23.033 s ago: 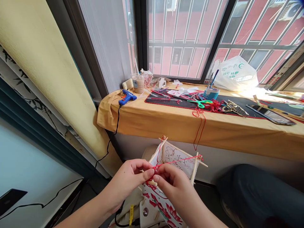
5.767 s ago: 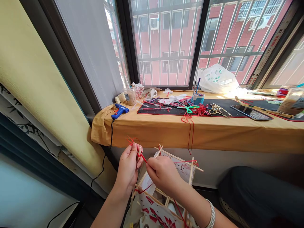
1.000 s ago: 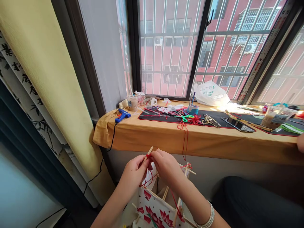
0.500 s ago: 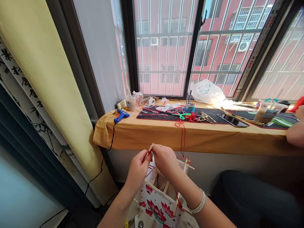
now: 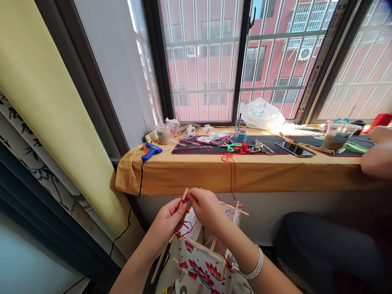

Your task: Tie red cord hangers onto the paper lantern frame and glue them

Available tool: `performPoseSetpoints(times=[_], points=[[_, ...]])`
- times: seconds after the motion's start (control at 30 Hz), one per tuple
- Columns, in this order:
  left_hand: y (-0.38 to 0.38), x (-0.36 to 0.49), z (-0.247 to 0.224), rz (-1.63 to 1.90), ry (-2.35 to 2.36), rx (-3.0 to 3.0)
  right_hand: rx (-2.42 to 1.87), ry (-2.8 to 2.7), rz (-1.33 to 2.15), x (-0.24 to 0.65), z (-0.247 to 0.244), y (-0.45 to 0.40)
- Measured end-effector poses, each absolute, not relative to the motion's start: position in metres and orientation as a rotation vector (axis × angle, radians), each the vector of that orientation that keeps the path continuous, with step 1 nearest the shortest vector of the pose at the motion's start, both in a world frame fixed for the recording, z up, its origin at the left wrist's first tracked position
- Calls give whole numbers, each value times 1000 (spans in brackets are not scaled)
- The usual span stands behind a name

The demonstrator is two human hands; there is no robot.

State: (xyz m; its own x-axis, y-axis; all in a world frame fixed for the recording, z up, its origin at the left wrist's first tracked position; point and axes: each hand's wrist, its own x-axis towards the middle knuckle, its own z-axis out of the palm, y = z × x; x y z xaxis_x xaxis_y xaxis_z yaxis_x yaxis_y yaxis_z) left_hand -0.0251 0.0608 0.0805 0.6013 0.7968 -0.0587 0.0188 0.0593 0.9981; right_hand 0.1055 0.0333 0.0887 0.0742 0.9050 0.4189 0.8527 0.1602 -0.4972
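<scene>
My left hand (image 5: 167,222) grips a thin wooden stick (image 5: 185,194) that rises from its fingers, with a red cord knot (image 5: 183,201) wound near the stick's top. My right hand (image 5: 205,206) pinches at that knot from the right, its fingertips touching the stick and cord. Below both hands hangs a wood-framed paper lantern panel (image 5: 199,263) painted with red lotus flowers. Loose red cord (image 5: 185,230) runs from the hands down over the panel. Another stick crosses the frame behind my right wrist, and my hands hide the frame's upper part.
An orange-clothed windowsill (image 5: 232,175) carries a black mat (image 5: 263,146), a blue glue gun (image 5: 151,152), green scissors (image 5: 229,147), a phone (image 5: 294,149) and a milk tea cup (image 5: 337,136). Red cord (image 5: 232,175) dangles over its edge. Another person's hand (image 5: 377,153) rests at the right.
Both hands have shifted slightly left in the picture, and the stick now leans a little differently. The sill and the other person's hand sit lower and further left as the view turns.
</scene>
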Motion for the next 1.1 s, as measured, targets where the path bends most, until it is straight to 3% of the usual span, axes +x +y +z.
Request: performPoseSetpoints(times=[0.37, 0.6, 0.83, 1.1], points=[[77, -25, 76, 989, 1001, 1944, -1665, -1977, -31, 116, 92, 29], [74, -17, 75, 898, 970, 2088, -1859, -1954, -233, 110, 87, 29], [73, -4, 76, 846, 1258, 2204, -1838, -1936, -351, 106, 72, 33], [76, 4, 78, 952, 1114, 2055, -1775, -1860, -416, 104, 64, 32]])
